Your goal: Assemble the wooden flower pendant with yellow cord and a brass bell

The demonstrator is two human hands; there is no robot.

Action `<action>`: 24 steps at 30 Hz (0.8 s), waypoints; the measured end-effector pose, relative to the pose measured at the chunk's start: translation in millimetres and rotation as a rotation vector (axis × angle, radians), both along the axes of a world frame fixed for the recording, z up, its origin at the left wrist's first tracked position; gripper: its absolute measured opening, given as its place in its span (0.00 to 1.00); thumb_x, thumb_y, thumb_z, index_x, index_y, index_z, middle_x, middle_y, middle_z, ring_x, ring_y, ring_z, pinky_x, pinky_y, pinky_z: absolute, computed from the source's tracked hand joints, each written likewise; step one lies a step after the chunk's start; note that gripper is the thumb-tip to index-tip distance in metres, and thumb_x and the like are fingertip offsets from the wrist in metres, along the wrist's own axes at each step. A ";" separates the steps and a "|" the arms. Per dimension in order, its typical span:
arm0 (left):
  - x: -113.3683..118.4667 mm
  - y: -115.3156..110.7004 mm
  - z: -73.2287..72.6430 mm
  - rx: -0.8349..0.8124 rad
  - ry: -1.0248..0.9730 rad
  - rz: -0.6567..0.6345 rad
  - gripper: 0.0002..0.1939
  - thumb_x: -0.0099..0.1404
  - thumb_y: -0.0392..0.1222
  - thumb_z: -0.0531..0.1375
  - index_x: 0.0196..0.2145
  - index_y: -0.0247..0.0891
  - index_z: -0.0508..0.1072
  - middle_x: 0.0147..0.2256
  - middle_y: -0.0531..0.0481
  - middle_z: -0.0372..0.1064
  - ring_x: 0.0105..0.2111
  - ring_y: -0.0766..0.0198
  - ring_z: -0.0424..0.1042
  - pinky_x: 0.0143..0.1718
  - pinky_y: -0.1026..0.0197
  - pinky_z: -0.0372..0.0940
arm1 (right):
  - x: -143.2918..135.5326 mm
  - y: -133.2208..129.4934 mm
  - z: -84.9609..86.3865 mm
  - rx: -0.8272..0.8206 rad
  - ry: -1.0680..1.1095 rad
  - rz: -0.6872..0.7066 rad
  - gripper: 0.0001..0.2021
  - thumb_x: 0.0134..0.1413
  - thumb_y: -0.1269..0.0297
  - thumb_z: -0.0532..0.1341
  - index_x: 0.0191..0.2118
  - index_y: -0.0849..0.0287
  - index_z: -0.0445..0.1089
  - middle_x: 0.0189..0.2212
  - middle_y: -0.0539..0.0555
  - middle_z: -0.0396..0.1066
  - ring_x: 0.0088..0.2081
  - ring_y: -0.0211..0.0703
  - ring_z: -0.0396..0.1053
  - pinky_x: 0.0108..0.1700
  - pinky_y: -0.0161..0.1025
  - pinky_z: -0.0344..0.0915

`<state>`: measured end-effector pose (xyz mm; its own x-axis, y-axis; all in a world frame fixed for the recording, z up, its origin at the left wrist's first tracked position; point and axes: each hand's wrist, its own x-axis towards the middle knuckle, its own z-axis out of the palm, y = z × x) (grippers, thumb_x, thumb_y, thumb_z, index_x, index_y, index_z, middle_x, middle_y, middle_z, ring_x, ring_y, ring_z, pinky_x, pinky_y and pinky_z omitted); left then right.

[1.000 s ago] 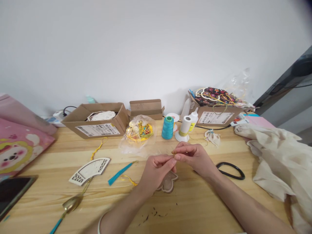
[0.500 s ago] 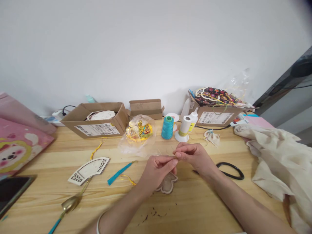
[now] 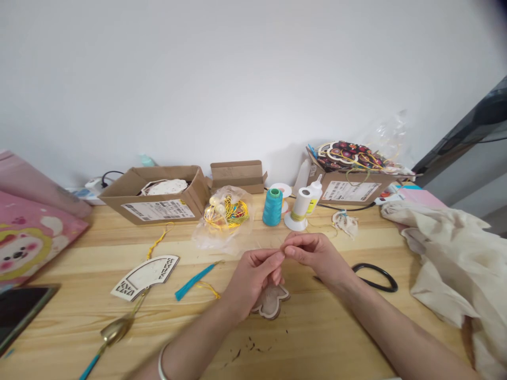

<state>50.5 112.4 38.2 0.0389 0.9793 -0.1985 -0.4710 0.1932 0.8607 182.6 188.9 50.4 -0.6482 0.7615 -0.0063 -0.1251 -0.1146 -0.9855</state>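
My left hand [image 3: 257, 277] is closed in a pinch over a pale, wavy-edged wooden piece [image 3: 271, 302], hiding its upper part. My right hand [image 3: 312, 253] is also pinched, its fingertips meeting those of my left hand. Whatever lies between the fingertips is too small to make out. Left of my hands lie a teal tassel [image 3: 195, 282] and a yellow cord [image 3: 209, 289]. A thin cord runs behind my right hand toward a white spool [image 3: 302, 203]. Black-handled scissors [image 3: 376, 277] lie partly under my right forearm.
Behind stand two cardboard boxes [image 3: 158, 203] [image 3: 348, 190], a teal thread cone [image 3: 272, 208] and a plastic bag of cords [image 3: 227, 216]. A fan-shaped piece [image 3: 146, 277] and metal spoon [image 3: 114, 330] lie left; beige cloth [image 3: 455, 264] lies right.
My left hand has shifted slightly left, its fingertips drawn a little back from the right ones. The wooden piece beneath sits slightly lower. My right hand has barely moved.
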 end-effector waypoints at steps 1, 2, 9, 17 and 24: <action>-0.4 0.2 0.0 -0.007 -0.034 0.010 0.12 0.56 0.44 0.59 0.21 0.33 0.68 0.13 0.58 0.55 0.17 0.74 0.54 0.24 0.67 0.55 | 0.5 0.6 0.3 -0.013 -0.014 0.011 0.05 0.38 0.64 0.67 0.27 0.56 0.75 0.26 0.48 0.68 0.29 0.32 0.63 0.34 0.32 0.60; -0.8 0.4 0.0 -0.010 -0.060 0.017 0.12 0.55 0.44 0.60 0.21 0.33 0.68 0.13 0.59 0.55 0.16 0.74 0.54 0.24 0.67 0.55 | 1.1 1.1 0.7 -0.027 -0.032 0.025 0.07 0.37 0.64 0.67 0.29 0.56 0.75 0.27 0.48 0.69 0.30 0.33 0.64 0.35 0.32 0.60; -2.7 0.5 0.4 -0.017 -0.095 0.004 0.11 0.56 0.42 0.59 0.21 0.32 0.68 0.13 0.59 0.54 0.16 0.75 0.55 0.22 0.67 0.54 | 2.6 2.1 2.8 -0.037 -0.090 0.086 0.10 0.39 0.62 0.66 0.32 0.55 0.75 0.31 0.50 0.71 0.34 0.36 0.66 0.38 0.35 0.60; -2.2 0.2 3.1 -0.008 0.007 -0.029 0.14 0.56 0.44 0.59 0.18 0.33 0.67 0.12 0.58 0.54 0.16 0.74 0.54 0.22 0.67 0.54 | 3.5 2.9 2.1 0.056 -0.072 0.090 0.07 0.42 0.62 0.65 0.30 0.55 0.76 0.27 0.49 0.70 0.31 0.34 0.64 0.36 0.34 0.60; -3.4 0.1 3.2 -0.024 0.082 -0.032 0.14 0.54 0.47 0.60 0.20 0.33 0.69 0.12 0.58 0.54 0.16 0.73 0.54 0.21 0.67 0.54 | 3.5 2.8 0.1 0.054 -0.063 0.094 0.06 0.41 0.63 0.65 0.30 0.55 0.76 0.26 0.49 0.69 0.30 0.34 0.64 0.34 0.34 0.60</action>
<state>47.1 112.5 41.4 0.0527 0.9727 -0.2259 -0.3921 0.2282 0.8912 186.1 191.8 50.5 -0.7165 0.6975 -0.0102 -0.0536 -0.0696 -0.9961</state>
